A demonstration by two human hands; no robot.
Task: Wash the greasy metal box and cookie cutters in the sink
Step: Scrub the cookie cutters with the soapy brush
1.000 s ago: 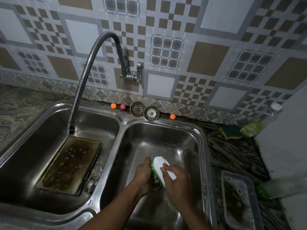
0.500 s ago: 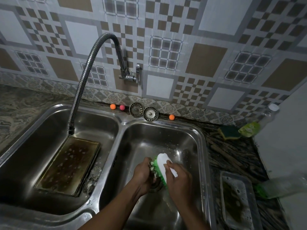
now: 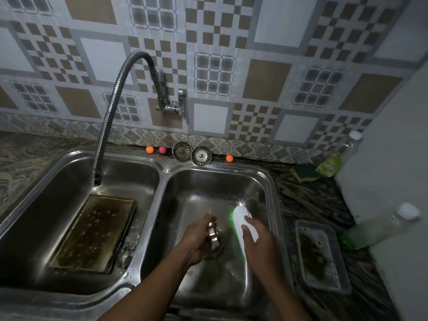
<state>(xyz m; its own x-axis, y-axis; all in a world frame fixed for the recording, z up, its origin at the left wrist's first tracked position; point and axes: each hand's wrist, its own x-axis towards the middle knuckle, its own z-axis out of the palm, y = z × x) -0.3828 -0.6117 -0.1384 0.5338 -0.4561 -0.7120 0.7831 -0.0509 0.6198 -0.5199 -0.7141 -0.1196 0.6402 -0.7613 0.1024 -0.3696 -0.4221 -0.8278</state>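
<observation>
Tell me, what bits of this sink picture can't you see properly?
All in the head view:
- Cookie cutter: the left hand grips it and hides its shape.
- Brush in the right hand: motion blur smears its green bristles.
- Drain: partly under the left hand.
- Bottle lying at the right: blurred, label unreadable.
</observation>
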